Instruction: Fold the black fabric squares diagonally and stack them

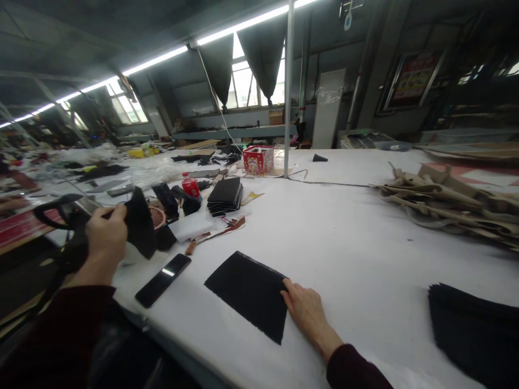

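Work seems unfinished: left hand [106, 235] grasps a black angular sheet [140, 226] aloft. Right hand [308, 312] touches a near black rectangular sheet [247, 294], grip unclear.

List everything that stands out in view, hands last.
Flat broad piece: one, black, front centre
Thin raised piece: one, black, left
Rectangular phone: one, black, front left
Square stack: one, black, centre left
Fanned sheets: one pile, black, lower right
Layered scraps: one heap, tan, right
Plastic bottle: one, red, left
Patterned box: one, red, centre
Upright pole: one, grey, centre
Tube lights: several, white, overhead
Large table: one, white, beneath
Small clutter: uncounted, mixed, left
Left hand: one, bare, gripping raised piece
Right hand: one, bare, touching broad piece
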`<state>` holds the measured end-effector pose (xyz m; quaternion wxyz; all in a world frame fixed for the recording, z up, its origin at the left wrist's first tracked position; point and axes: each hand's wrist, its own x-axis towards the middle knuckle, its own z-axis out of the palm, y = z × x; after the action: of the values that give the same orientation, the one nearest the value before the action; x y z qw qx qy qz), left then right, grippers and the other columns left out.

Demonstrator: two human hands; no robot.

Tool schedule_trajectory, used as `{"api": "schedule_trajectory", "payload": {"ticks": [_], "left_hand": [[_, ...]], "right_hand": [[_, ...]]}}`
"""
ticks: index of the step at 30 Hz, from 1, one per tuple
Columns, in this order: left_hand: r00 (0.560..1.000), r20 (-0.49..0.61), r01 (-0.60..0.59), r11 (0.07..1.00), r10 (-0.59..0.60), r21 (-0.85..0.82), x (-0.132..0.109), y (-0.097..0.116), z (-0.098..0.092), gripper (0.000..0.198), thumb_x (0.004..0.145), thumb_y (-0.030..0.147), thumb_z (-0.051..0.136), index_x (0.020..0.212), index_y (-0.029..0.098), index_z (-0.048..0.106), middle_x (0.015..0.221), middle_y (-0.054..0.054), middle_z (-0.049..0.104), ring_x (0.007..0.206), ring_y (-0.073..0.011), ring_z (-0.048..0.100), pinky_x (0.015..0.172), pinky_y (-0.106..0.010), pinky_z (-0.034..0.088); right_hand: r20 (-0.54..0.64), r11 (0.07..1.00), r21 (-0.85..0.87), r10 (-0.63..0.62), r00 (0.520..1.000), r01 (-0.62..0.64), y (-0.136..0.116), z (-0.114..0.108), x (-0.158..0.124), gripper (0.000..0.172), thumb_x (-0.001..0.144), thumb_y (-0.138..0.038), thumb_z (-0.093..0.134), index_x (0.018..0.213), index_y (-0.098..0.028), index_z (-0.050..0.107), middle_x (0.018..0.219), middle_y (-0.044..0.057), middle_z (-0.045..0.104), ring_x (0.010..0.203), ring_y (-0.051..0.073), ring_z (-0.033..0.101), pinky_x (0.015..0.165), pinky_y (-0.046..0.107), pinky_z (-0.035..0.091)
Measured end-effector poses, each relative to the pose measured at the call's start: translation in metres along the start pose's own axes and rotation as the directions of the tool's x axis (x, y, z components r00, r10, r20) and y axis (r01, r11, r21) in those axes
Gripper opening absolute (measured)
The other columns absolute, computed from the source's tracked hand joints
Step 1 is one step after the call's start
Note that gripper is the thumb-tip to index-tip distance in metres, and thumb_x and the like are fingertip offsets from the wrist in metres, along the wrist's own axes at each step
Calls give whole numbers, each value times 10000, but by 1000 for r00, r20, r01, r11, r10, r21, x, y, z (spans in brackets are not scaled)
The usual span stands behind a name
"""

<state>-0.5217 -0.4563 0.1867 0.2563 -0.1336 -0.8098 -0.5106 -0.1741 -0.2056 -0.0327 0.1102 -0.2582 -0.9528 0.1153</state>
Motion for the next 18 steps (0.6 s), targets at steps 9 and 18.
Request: {"api": "schedule_trajectory", "payload": {"ticks": [9, 18], "left_hand": [[631, 554, -394, 840, 542, -373, -313, 106, 54, 147, 965, 260, 429, 1079, 254, 521, 1090, -37, 697, 899, -171, 694, 786, -280, 555], [-180, 728, -367, 642, 661, -673, -450, 121, 82, 666, 805, 700, 566, 1278, 232, 541, 1396, -68, 548, 1340, -282, 444, 1162, -476, 325]], "right_hand": [[405, 25, 903, 275, 872, -428, 45, -56, -45, 598, 871, -679, 456, 1078, -146, 631, 936, 129, 696, 724, 205, 658, 621, 318, 504], [529, 32, 818, 351, 773, -575, 133, -91, -140, 472, 774, -552, 692, 1004, -140, 683, 902, 79, 720, 765, 175, 651, 716, 279, 472]]}}
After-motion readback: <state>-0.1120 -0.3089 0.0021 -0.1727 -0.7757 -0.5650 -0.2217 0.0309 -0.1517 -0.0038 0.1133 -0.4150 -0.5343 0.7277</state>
